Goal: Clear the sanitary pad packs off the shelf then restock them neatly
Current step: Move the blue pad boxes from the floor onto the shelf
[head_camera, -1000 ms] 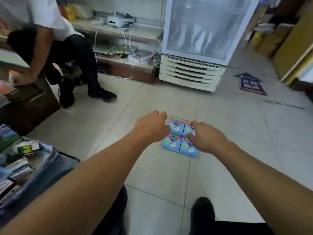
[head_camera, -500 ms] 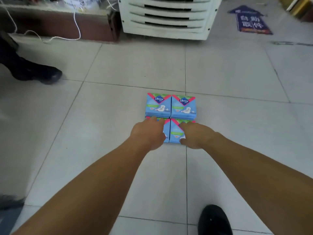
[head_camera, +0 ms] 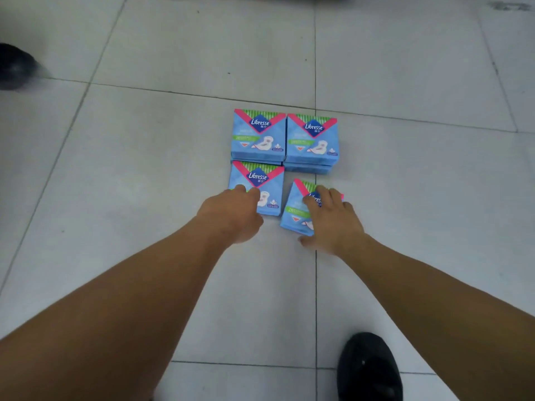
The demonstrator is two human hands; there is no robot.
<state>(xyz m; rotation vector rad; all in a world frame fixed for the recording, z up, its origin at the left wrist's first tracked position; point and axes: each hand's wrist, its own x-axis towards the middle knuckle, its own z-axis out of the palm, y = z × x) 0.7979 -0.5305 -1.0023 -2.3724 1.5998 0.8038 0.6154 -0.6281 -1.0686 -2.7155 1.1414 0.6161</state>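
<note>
Blue Libresse sanitary pad packs lie in a two-by-two block on the tiled floor. The far-left pack and far-right pack lie flat, each on top of another pack. My left hand curls its fingers over the near edge of the near-left pack. My right hand grips the near-right pack, fingers on its top and thumb at its near edge. That pack is tilted and turned out of line with the others.
The floor is pale grey tile with dark joints. My own black shoe stands at the bottom right. Another person's dark shoe shows at the left edge.
The view has tipped down and closer to the packs. My right hand has pulled the near-right pack toward me and tilted it, opening a gap in the block. My left hand stays on the near-left pack.
</note>
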